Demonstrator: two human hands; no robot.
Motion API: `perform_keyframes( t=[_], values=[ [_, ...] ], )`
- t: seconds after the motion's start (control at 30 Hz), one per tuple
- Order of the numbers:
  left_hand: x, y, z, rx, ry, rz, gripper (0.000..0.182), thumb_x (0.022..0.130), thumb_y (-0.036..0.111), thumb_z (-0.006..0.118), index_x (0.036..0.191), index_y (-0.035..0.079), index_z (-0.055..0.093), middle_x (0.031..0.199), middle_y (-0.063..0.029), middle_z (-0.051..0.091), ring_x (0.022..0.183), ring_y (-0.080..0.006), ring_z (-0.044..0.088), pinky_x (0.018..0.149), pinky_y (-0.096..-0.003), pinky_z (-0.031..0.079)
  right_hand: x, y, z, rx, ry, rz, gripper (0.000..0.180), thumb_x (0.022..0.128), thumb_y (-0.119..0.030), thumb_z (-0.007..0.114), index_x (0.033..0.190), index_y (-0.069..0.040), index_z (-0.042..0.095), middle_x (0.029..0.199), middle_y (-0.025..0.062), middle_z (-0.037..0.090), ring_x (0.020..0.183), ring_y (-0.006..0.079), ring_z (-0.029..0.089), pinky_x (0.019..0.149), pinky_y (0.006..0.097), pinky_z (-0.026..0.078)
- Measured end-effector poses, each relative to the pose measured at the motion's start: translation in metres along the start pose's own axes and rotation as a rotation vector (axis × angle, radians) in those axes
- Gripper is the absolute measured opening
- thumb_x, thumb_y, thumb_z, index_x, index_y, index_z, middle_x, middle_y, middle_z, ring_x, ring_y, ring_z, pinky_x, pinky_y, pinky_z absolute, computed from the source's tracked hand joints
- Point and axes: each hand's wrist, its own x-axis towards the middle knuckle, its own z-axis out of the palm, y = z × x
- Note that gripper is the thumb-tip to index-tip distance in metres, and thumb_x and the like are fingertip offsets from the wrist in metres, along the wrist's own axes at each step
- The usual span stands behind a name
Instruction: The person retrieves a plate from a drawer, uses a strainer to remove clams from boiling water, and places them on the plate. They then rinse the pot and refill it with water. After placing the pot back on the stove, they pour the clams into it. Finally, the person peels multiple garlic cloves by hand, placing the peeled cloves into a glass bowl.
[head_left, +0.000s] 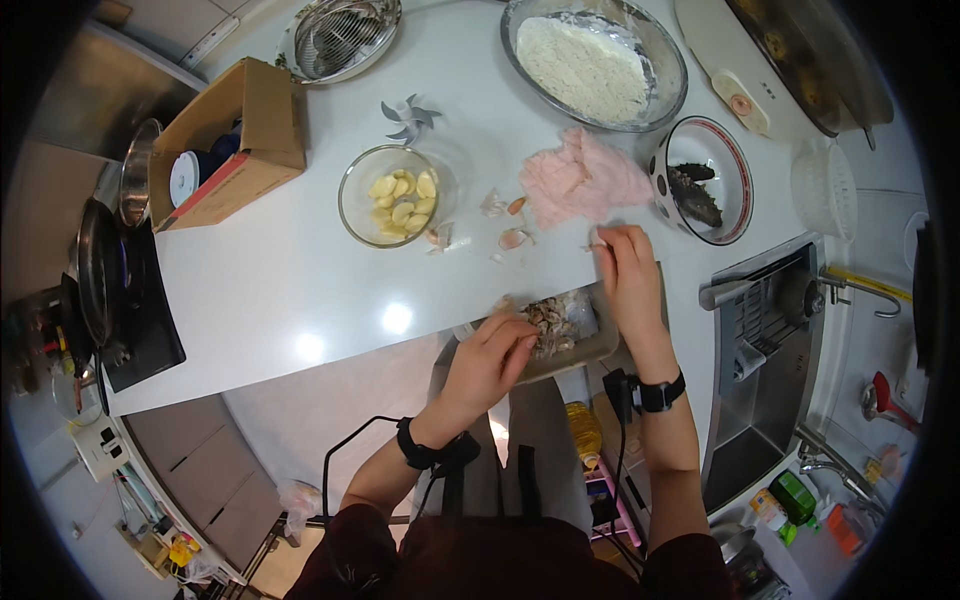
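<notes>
My left hand (491, 356) is over the near counter edge, beside a drawer-like waste bin (607, 315) holding peels and scraps (553, 322). Its fingers are curled, and whether they hold anything is hidden. At the counter surface, the fingertips of my right hand (634, 281) pinch a small pale piece, seemingly garlic (596, 237). Unpeeled garlic cloves (513, 239) and loose garlic skins (493, 203) lie between the hands and a glass bowl (343, 206). Peeled garlic cloves (403, 201) sit inside that bowl. A crumpled pink cloth (581, 176) rests just beyond my right hand.
A metal bowl of flour (581, 67) stands at the back. Right of the cloth, a patterned bowl (660, 176) contains dark sea cucumbers (696, 199). A bladed chopper insert (409, 118) lies behind the garlic bowl. The cardboard box (262, 142) is left; the sink (757, 450) is right.
</notes>
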Motion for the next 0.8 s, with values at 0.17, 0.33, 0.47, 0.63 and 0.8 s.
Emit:
perform_keyframes(
  t=[0.17, 0.33, 0.47, 0.63, 0.8],
  values=[
    [0.020, 0.015, 0.007, -0.075, 0.022, -0.140, 0.013, 0.089, 0.009, 0.056, 0.099, 0.001, 0.055, 0.084, -0.0137, 0.056, 0.073, -0.0302, 0.056, 0.065, -0.0367, 0.046, -0.048, -0.029, -0.009, 0.759, -0.197, 0.421, 0.011, 0.090, -0.005, 0.052, 0.098, -0.001, 0.058, 0.084, 0.0131, 0.059, 0.075, 0.0276, 0.059, 0.068, 0.0303, 0.047],
    [0.029, 0.013, 0.025, 0.086, -0.065, -0.024, 0.016, 0.092, 0.016, 0.049, 0.086, 0.002, 0.054, 0.075, -0.0142, 0.054, 0.073, -0.0361, 0.052, 0.068, -0.0423, 0.041, -0.073, -0.051, -0.008, 0.592, -0.212, 0.325, 0.012, 0.092, -0.009, 0.053, 0.100, -0.002, 0.059, 0.090, 0.0137, 0.062, 0.079, 0.0265, 0.062, 0.070, 0.0318, 0.049],
    [0.026, 0.009, 0.034, 0.038, -0.051, -0.092, 0.021, 0.092, 0.017, 0.048, 0.078, 0.002, 0.053, 0.071, -0.0132, 0.054, 0.073, -0.0348, 0.052, 0.066, -0.0417, 0.040, -0.075, -0.059, -0.003, 0.630, -0.104, 0.299, 0.015, 0.093, -0.012, 0.053, 0.102, 0.000, 0.056, 0.088, 0.0136, 0.062, 0.077, 0.0271, 0.062, 0.069, 0.0324, 0.049],
    [0.025, 0.008, 0.033, 0.049, -0.068, 0.005, 0.028, 0.094, 0.022, 0.045, 0.075, 0.002, 0.054, 0.069, -0.0118, 0.052, 0.069, -0.0322, 0.050, 0.065, -0.0420, 0.038, -0.081, -0.048, -0.008, 0.968, -0.422, 0.683, 0.016, 0.093, -0.012, 0.053, 0.102, 0.002, 0.053, 0.081, 0.0127, 0.061, 0.071, 0.0261, 0.060, 0.064, 0.0340, 0.047],
    [0.029, 0.010, 0.029, 0.014, -0.156, 0.008, 0.034, 0.096, 0.022, 0.042, 0.071, 0.003, 0.054, 0.068, -0.0108, 0.052, 0.067, -0.0304, 0.049, 0.069, -0.0391, 0.037, -0.084, -0.040, -0.006, 0.756, -0.291, 0.268, 0.013, 0.090, -0.013, 0.058, 0.095, -0.001, 0.055, 0.076, 0.0137, 0.057, 0.065, 0.0301, 0.057, 0.059, 0.0352, 0.045]
  ],
)
